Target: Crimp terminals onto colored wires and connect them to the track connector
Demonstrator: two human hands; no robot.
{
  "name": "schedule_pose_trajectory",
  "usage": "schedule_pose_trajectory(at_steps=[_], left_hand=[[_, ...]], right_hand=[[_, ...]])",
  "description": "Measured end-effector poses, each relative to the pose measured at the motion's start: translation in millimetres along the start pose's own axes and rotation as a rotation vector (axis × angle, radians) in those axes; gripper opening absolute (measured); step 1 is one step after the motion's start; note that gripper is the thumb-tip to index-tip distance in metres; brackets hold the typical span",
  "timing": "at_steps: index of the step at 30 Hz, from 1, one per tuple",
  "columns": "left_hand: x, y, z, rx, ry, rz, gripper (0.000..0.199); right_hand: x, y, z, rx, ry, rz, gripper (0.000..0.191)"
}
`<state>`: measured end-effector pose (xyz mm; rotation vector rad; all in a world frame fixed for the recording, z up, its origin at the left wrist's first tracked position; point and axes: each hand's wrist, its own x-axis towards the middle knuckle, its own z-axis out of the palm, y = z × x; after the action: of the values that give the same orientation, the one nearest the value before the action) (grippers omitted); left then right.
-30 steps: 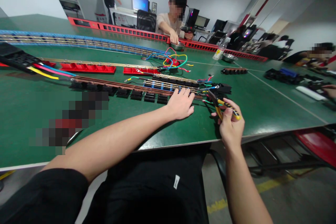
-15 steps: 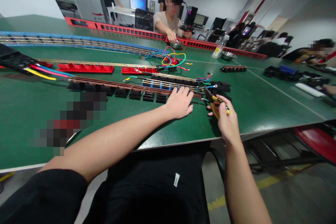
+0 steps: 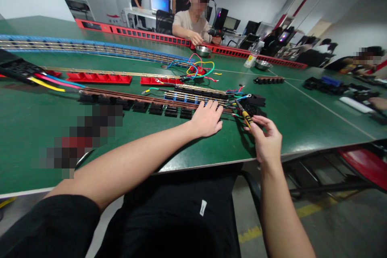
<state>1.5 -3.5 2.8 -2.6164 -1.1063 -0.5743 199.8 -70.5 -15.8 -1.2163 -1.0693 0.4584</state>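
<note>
My left hand lies with its fingers spread on the right part of a long black rail assembly topped by brown strips. In my right hand are yellow-and-black handled pliers, their dark tip pointing up and left at the rail's wired end. Just behind my left fingers runs a blue rail piece with metal strips. Coloured wires with ring ends, among them a blue one, stick out near the plier tip beside a black block. What the jaws touch is too small to tell.
Red rail pieces and a long blue rail lie further back. Across the green table, a person holds a power drill beside a metal bowl. A bottle stands behind.
My right hand has turned and moved slightly right, and the pliers now show edge-on. My left hand has stayed put. The person opposite has shifted, and people behind have moved.
</note>
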Motion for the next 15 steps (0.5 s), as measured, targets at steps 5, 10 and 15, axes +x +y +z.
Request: schedule_pose_trajectory(at_steps=[5,10,15], left_hand=[[0.3,0.1,0.4,-0.001,-0.006,-0.002,0.047],[0.2,0.1,0.7,0.001,0.008,0.002,0.047],[0.2,0.6,-0.2,0.011,0.005,0.001,0.046]], right_hand=[[1.6,3.3,-3.0,0.002,0.099,-0.012,0.041],[-4.3,-2.9,-1.5,-0.079,0.014,-0.113,0.037],[-9.7,-7.1,2.0,-0.313,-0.131,-0.367,0.021]])
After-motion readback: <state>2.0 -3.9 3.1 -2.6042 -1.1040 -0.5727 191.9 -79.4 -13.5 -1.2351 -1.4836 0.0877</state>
